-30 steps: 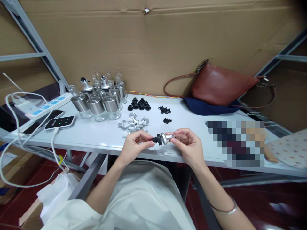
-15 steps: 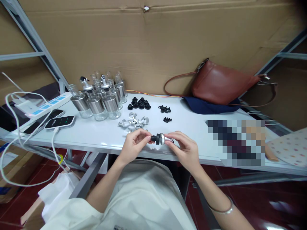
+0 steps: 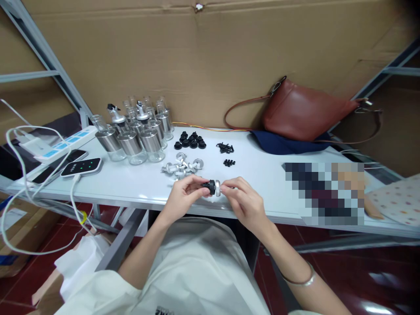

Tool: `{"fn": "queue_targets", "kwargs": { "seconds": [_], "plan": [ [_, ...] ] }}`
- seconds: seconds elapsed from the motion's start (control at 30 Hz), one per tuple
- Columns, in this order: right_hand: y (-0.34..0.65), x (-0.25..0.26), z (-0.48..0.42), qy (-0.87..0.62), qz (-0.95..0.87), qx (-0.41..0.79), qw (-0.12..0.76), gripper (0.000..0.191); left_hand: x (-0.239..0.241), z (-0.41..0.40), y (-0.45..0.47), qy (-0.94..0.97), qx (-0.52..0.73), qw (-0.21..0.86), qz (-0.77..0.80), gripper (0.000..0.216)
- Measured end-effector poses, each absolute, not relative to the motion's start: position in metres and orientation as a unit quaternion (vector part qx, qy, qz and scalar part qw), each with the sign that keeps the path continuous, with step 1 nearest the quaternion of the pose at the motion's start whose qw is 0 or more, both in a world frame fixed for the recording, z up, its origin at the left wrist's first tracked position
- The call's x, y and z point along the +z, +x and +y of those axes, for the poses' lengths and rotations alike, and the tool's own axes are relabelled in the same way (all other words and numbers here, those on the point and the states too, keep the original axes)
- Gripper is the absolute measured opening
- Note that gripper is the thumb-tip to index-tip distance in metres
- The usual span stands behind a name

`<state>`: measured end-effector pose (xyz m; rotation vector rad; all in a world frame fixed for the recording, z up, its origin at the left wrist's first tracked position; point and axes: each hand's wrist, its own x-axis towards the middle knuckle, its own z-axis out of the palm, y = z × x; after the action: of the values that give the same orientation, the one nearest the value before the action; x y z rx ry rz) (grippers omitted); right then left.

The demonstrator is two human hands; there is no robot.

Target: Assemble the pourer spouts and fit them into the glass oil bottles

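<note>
Between my two hands, above the table's front edge, is a pourer spout with a black stopper (image 3: 211, 187) and a silver cap (image 3: 218, 188). My left hand (image 3: 186, 194) pinches the black stopper end. My right hand (image 3: 246, 201) has its fingers closed around the spout on the silver side, which they mostly cover. Just beyond my left hand lies a pile of silver pourer caps (image 3: 183, 166). Farther back are several black stoppers (image 3: 190, 141), black flip pieces (image 3: 225, 148) and tiny black plugs (image 3: 229, 162).
Glass bottles with steel sleeves (image 3: 131, 146) stand together at the left, two topped with pourers. Beside them are a power strip (image 3: 67, 142), a phone-like device (image 3: 82, 167) and white cables. A brown handbag (image 3: 302, 111) rests on dark blue cloth (image 3: 285, 146) at the back right.
My right hand has turned and its fingers have closed farther over the spout. The pourer has shifted slightly left, toward my left fingers.
</note>
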<state>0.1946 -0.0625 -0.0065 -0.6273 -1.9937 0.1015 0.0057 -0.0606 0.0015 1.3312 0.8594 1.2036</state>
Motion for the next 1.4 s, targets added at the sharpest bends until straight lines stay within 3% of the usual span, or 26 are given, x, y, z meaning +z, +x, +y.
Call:
{"fn": "queue_targets", "kwargs": {
  "seconds": [0.23, 0.37, 0.47, 0.57, 0.77, 0.87, 1.07, 1.23, 1.3, 1.4],
  "plan": [
    [0.192, -0.006, -0.068, -0.219, -0.832, -0.029, 0.509, 0.035, 0.005, -0.053, 0.002, 0.572, 0.422, 0.614, 0.345, 0.038],
    [0.193, -0.010, -0.068, -0.223, -0.821, 0.037, 0.525, 0.034, 0.005, -0.054, 0.001, 0.583, 0.419, 0.613, 0.330, 0.033],
    [0.194, -0.010, -0.069, -0.282, -0.795, 0.114, 0.525, 0.021, 0.004, -0.056, 0.002, 0.591, 0.422, 0.601, 0.333, 0.030],
    [0.195, -0.006, -0.069, -0.379, -0.743, 0.237, 0.498, 0.010, 0.001, -0.058, 0.004, 0.656, 0.449, 0.505, 0.337, 0.019],
    [0.198, 0.004, -0.057, -0.399, -0.627, 0.522, 0.418, 0.035, -0.003, -0.058, 0.006, 0.813, 0.493, 0.148, 0.272, 0.013],
    [0.200, 0.006, -0.053, -0.384, -0.625, 0.558, 0.387, 0.040, 0.001, -0.052, 0.006, 0.847, 0.469, 0.076, 0.239, 0.016],
    [0.203, -0.002, -0.056, -0.418, -0.675, 0.426, 0.434, 0.028, 0.005, -0.052, 0.012, 0.801, 0.454, 0.203, 0.334, 0.013],
    [0.201, -0.008, -0.063, -0.333, -0.793, 0.218, 0.461, 0.008, 0.000, -0.055, 0.011, 0.672, 0.420, 0.468, 0.393, 0.022],
    [0.199, -0.011, -0.063, -0.280, -0.825, 0.154, 0.466, 0.014, 0.001, -0.052, 0.008, 0.632, 0.405, 0.552, 0.363, 0.028],
    [0.197, -0.013, -0.063, -0.244, -0.841, 0.086, 0.475, 0.020, 0.003, -0.049, 0.005, 0.615, 0.400, 0.585, 0.345, 0.032]
  ]
}}
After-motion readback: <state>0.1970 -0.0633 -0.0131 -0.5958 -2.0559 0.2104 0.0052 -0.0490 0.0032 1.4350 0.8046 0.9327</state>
